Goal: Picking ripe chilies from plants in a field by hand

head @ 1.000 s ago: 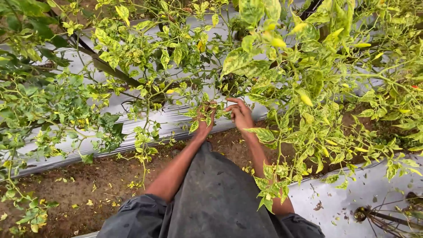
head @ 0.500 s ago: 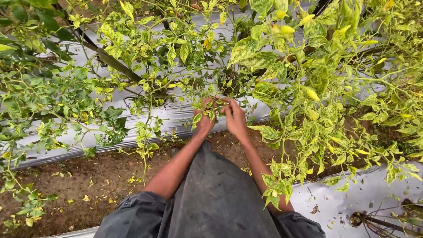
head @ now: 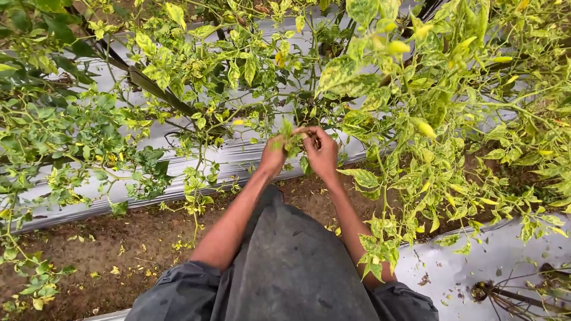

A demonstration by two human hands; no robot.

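Head view: left hand and right hand close together, both pinched shut on one leafy sprig held between them, fingertips nearly touching. Beyond and around the hands, yellow-green mottled plants with small pale peppers. Just under the hands, grey plastic ground sheet; nearer the body, bare soil. Dark apron between the forearms.

Plastic sheeting under the plants, soil furrow before it.
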